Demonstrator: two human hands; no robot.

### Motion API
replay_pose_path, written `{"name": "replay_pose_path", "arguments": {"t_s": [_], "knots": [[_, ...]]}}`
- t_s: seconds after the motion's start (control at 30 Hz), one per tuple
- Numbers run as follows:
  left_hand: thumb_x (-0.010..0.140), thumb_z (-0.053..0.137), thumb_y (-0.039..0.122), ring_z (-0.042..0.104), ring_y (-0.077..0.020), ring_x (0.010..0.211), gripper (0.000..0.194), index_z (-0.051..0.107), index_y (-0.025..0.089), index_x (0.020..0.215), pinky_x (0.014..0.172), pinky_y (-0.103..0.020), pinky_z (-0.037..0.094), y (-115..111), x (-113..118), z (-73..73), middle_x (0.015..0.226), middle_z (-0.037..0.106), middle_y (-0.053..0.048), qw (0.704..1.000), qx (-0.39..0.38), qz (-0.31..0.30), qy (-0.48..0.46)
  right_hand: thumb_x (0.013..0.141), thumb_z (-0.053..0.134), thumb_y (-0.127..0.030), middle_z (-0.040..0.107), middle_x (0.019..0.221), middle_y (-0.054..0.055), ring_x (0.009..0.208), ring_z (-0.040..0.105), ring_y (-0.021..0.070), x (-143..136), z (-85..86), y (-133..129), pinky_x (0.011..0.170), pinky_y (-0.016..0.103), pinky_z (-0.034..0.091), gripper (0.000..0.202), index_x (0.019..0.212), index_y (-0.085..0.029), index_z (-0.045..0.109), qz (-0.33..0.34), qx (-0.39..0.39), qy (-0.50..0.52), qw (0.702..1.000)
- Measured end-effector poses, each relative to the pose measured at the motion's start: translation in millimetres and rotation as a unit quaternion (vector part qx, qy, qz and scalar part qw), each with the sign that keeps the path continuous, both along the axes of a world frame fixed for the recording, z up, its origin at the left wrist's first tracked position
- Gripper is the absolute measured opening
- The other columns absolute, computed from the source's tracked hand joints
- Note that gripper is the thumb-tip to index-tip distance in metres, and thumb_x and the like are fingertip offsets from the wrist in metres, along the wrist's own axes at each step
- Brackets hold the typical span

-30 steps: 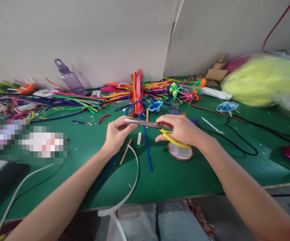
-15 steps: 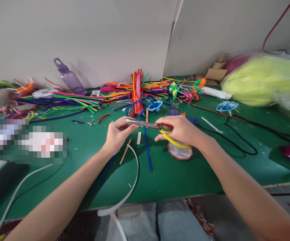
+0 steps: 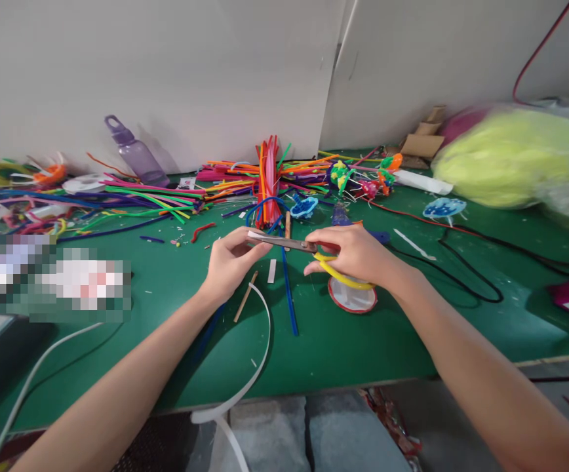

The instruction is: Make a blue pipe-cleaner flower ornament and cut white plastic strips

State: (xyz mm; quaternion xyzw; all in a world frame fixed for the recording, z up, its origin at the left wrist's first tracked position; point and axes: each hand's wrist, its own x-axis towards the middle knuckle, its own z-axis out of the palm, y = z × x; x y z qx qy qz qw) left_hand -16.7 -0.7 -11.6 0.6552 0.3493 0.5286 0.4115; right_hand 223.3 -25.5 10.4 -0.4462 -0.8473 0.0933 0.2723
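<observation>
My right hand (image 3: 351, 249) grips yellow-handled scissors (image 3: 292, 244), their blades pointing left toward my other hand. Between the thumb and fingers of my left hand (image 3: 233, 259) is a small white strip (image 3: 255, 235), lying along the blade tips. Whether the blades are parted is too fine to tell. Under my hands a short white piece (image 3: 271, 271), a thin wooden stick (image 3: 246, 297) and a blue pipe cleaner (image 3: 289, 295) lie on the green table (image 3: 343, 360). A long white band (image 3: 267, 321) curls down past the table's front edge. Below my right hand sits a round red-rimmed piece (image 3: 352, 296).
Bundles of coloured pipe cleaners (image 3: 269, 177) spread along the back, near a purple bottle (image 3: 139, 154). Blue flower-like pieces (image 3: 444, 208) and a black cord (image 3: 476, 298) lie to the right. A bag of yellow-green material (image 3: 510, 157) fills the back right.
A co-worker's hand at the far left has gone out of view. My hands, the scissors and the strip hold nearly the same position.
</observation>
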Motion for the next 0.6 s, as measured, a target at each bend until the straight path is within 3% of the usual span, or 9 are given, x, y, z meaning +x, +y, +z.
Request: {"name": "replay_pose_path", "arguments": {"t_s": [0.43,0.6], "knots": [[0.075,0.074,0.022,0.061,-0.0113,0.075,0.004,0.073,0.02,0.072,0.066,-0.022,0.048,3.3,-0.6,-2.3,0.082,0.067,-0.001,0.998,0.043,0.025,-0.039,0.068,0.075,-0.059,0.064,0.077,-0.001,0.065,0.052,0.0125,-3.1,1.9,-3.3,0.06,0.024,0.037,0.048,0.096,-0.021,0.065,-0.027,-0.033,0.005,0.999],[0.074,0.075,0.023,0.061,-0.012,0.077,0.003,0.074,0.02,0.072,0.066,-0.023,0.048,3.2,0.1,-2.4,0.083,0.068,-0.001,0.998,0.035,0.025,-0.034,0.072,0.072,-0.059,0.063,0.077,0.0,0.065,0.052,0.0122,-3.4,0.3,-1.6,0.061,0.023,0.037,0.047,0.096,-0.019,0.065,-0.009,-0.028,0.009,1.0]]}}
